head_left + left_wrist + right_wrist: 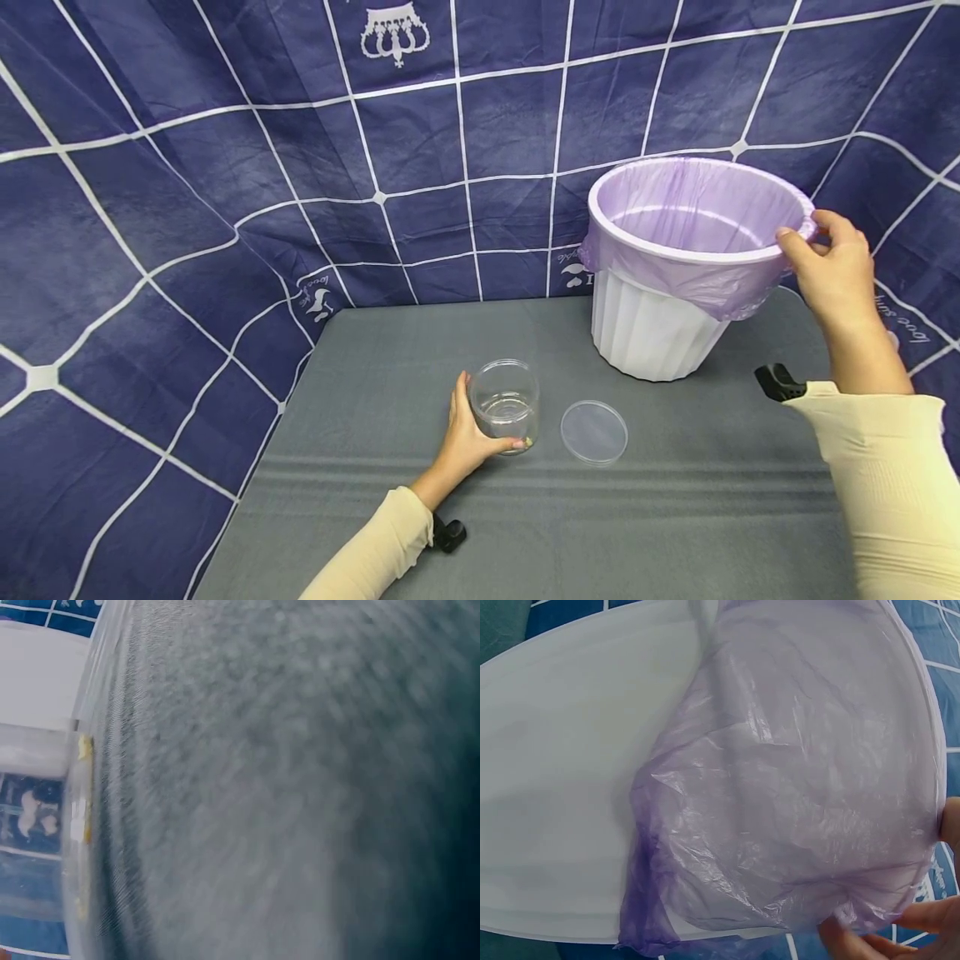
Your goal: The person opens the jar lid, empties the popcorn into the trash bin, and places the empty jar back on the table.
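Note:
My left hand (461,440) grips a clear plastic jar (504,400), thumb on the near side and fingers round the left. The jar has no lid on, and small yellowish bits (85,746) show at its edge in the left wrist view. Just right of it a clear round lid (594,432) lies flat on the table. At the right, my right hand (836,271) pinches the rim of a white trash can (652,325), thumb inside and fingers outside. A purple bag (780,787) lines the can and folds down over its rim.
The grey cloth-covered table (390,375) ends at a blue curtain (300,150) with white grid lines, which hangs behind and along both sides. The trash can stands at the back right, near the curtain.

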A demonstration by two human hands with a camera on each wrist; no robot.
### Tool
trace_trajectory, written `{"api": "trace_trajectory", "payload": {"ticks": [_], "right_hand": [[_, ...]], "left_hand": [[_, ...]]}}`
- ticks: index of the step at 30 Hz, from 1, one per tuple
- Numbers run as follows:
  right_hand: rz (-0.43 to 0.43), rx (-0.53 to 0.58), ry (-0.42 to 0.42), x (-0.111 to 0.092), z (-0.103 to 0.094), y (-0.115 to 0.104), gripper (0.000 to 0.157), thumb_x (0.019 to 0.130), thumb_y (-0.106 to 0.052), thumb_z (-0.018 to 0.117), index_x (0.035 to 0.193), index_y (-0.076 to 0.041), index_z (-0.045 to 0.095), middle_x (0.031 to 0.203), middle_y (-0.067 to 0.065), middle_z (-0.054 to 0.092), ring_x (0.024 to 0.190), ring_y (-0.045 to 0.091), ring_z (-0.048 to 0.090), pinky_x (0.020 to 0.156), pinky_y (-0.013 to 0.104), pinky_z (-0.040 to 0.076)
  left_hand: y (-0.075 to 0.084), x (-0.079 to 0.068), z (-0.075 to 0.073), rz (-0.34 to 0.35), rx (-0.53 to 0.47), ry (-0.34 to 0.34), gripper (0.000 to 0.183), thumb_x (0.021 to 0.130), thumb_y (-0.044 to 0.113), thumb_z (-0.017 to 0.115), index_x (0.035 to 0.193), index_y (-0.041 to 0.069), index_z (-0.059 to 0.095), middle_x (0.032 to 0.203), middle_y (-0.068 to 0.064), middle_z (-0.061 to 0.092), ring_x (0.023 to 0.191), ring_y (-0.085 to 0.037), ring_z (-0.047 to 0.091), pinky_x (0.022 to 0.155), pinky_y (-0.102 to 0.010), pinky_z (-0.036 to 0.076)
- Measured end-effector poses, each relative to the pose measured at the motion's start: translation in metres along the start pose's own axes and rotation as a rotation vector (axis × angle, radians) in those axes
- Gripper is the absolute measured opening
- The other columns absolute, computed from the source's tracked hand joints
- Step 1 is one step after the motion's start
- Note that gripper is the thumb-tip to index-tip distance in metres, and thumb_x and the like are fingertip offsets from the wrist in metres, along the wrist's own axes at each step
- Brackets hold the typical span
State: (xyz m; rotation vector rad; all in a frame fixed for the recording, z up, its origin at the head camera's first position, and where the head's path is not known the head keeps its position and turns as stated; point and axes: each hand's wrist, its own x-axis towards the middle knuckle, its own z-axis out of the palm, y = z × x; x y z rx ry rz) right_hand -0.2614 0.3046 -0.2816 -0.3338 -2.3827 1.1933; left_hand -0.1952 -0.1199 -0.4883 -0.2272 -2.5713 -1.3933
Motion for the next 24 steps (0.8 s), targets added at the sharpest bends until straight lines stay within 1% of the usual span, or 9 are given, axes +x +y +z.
{"api": "trace_trajectory", "payload": {"ticks": [1, 2, 4, 7, 9, 12, 15, 19, 24], "right_hand": [[-0.001, -0.016, 0.01, -0.001, 0.001, 0.0, 0.062, 0.088, -0.039, 0.047, 0.14, -0.01, 0.032, 0.131, 0.008, 0.039, 0.107, 0.002, 0.051, 0.083, 0.009, 0.036], [-0.004, -0.017, 0.021, -0.001, 0.002, 0.0, 0.061, 0.088, -0.039, 0.045, 0.141, -0.011, 0.031, 0.134, 0.012, 0.035, 0.117, 0.012, 0.047, 0.091, 0.015, 0.035], [-0.012, -0.005, 0.041, -0.003, 0.003, 0.0, 0.06, 0.09, -0.039, 0.042, 0.142, -0.012, 0.028, 0.145, 0.017, 0.021, 0.133, 0.026, 0.029, 0.106, 0.027, 0.026], [-0.041, 0.063, 0.082, -0.005, 0.004, -0.002, 0.058, 0.092, -0.035, 0.039, 0.143, -0.013, 0.026, 0.15, 0.011, 0.014, 0.139, 0.025, 0.017, 0.114, 0.034, 0.013], [-0.083, 0.082, 0.114, -0.006, 0.006, -0.006, 0.056, 0.092, -0.033, 0.039, 0.143, -0.013, 0.026, 0.151, 0.009, 0.013, 0.14, 0.02, 0.012, 0.115, 0.031, 0.008], [-0.171, 0.075, 0.152, -0.011, 0.011, -0.015, 0.056, 0.091, -0.03, 0.042, 0.143, -0.013, 0.027, 0.151, 0.007, 0.015, 0.141, 0.017, 0.011, 0.114, 0.029, 0.006], [-0.305, 0.053, 0.179, -0.018, 0.018, -0.026, 0.058, 0.089, -0.027, 0.047, 0.142, -0.011, 0.03, 0.151, 0.01, 0.017, 0.141, 0.02, 0.009, 0.114, 0.031, 0.0], [-0.475, 0.002, 0.188, -0.03, 0.031, -0.041, 0.062, 0.087, -0.028, 0.053, 0.141, -0.008, 0.031, 0.151, 0.015, 0.017, 0.141, 0.026, 0.005, 0.113, 0.036, -0.009], [-0.625, -0.058, 0.132, -0.046, 0.054, -0.064, 0.062, 0.088, -0.034, 0.052, 0.141, -0.009, 0.031, 0.151, 0.015, 0.015, 0.141, 0.033, 0.003, 0.112, 0.042, -0.01]], "left_hand": [[0.001, 0.0, -0.003, 0.021, 0.009, 0.004, 0.134, 0.045, 0.044, 0.086, 0.146, 0.018, 0.002, 0.148, -0.016, 0.018, 0.137, -0.032, 0.018, 0.107, -0.052, 0.024], [0.002, 0.0, -0.006, 0.04, 0.016, 0.004, 0.132, 0.048, 0.049, 0.084, 0.146, 0.019, 0.001, 0.149, -0.014, 0.016, 0.138, -0.032, 0.016, 0.107, -0.054, 0.023], [0.006, 0.001, -0.013, 0.101, 0.042, 0.009, 0.126, 0.055, 0.061, 0.075, 0.146, 0.02, -0.001, 0.151, -0.012, 0.011, 0.139, -0.033, 0.013, 0.107, -0.056, 0.021], [0.014, 0.006, -0.026, 0.22, 0.084, 0.045, 0.115, 0.065, 0.075, 0.055, 0.147, 0.015, 0.002, 0.152, -0.011, 0.009, 0.139, -0.034, 0.012, 0.106, -0.058, 0.02], [0.021, 0.013, -0.035, 0.291, 0.133, 0.092, 0.11, 0.07, 0.077, 0.045, 0.146, 0.009, 0.006, 0.152, -0.011, 0.01, 0.139, -0.035, 0.012, 0.107, -0.058, 0.019], [0.035, 0.025, -0.047, 0.35, 0.21, 0.153, 0.102, 0.075, 0.076, 0.037, 0.146, 0.008, 0.011, 0.152, -0.012, 0.013, 0.14, -0.033, 0.01, 0.108, -0.057, 0.015], [0.051, 0.036, -0.055, 0.377, 0.315, 0.169, 0.097, 0.077, 0.076, 0.032, 0.146, 0.011, 0.013, 0.153, -0.01, 0.01, 0.141, -0.03, 0.005, 0.11, -0.055, 0.01], [0.072, 0.051, -0.059, 0.421, 0.466, 0.162, 0.094, 0.078, 0.075, 0.029, 0.147, 0.015, 0.011, 0.154, -0.008, 0.003, 0.142, -0.029, -0.001, 0.111, -0.054, 0.005], [0.094, 0.067, -0.06, 0.439, 0.603, 0.143, 0.092, 0.079, 0.064, 0.049, 0.147, 0.017, 0.008, 0.155, -0.006, 0.002, 0.142, -0.029, -0.004, 0.11, -0.057, 0.004]]}}
